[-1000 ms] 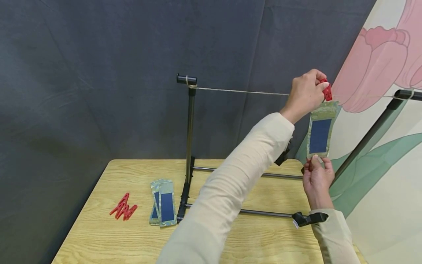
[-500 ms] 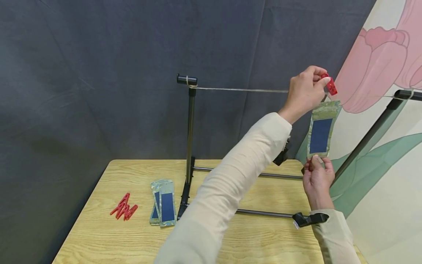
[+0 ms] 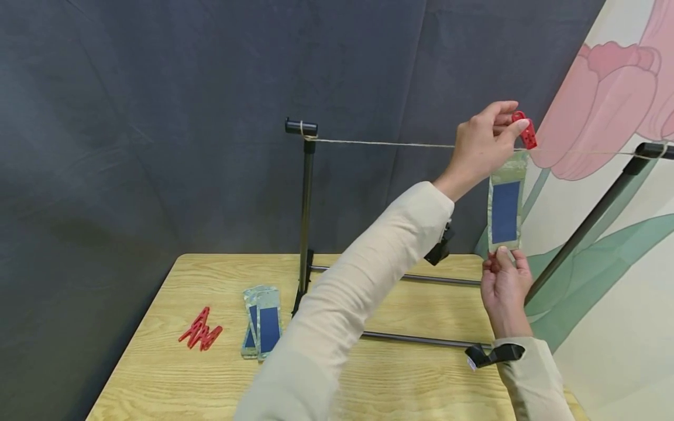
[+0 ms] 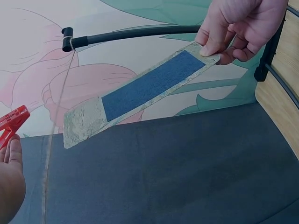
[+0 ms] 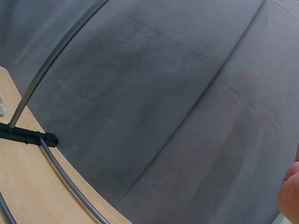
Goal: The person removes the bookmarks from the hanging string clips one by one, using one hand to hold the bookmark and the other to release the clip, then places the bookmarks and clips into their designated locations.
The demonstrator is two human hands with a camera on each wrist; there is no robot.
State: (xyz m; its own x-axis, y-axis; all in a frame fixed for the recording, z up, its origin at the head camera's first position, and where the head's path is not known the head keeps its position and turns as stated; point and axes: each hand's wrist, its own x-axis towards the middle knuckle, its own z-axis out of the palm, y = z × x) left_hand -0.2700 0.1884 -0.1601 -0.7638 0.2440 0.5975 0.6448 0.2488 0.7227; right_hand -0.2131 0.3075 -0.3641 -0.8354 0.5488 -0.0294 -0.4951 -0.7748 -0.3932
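My left hand (image 3: 479, 143) pinches a red clothespin (image 3: 528, 134) between thumb and fingers, at the height of a thin string (image 3: 379, 142). Below it, my right hand (image 3: 506, 292) grips the lower end of a flat pale-green strip with a dark blue panel (image 3: 504, 213). The strip stands upright, its top end at the string in the head view. From the left wrist, the strip's far end (image 4: 84, 123) shows just beside the string (image 4: 49, 158), and the clothespin (image 4: 14, 123) is apart from the strip. Only a bit of my right hand (image 5: 290, 193) shows in the right wrist view.
The string runs between two black posts (image 3: 305, 204) of a frame whose rails (image 3: 421, 338) cross the wooden table (image 3: 158, 380). Several red clothespins (image 3: 200, 332) lie at the left. Beside them is a small pile of similar strips (image 3: 268, 327). A dark curtain (image 3: 210, 146) hangs behind.
My left hand has drawn slightly up and left with the clothespin, which has swung away from the strip's top. The strip has shifted a little left and up in my right hand.
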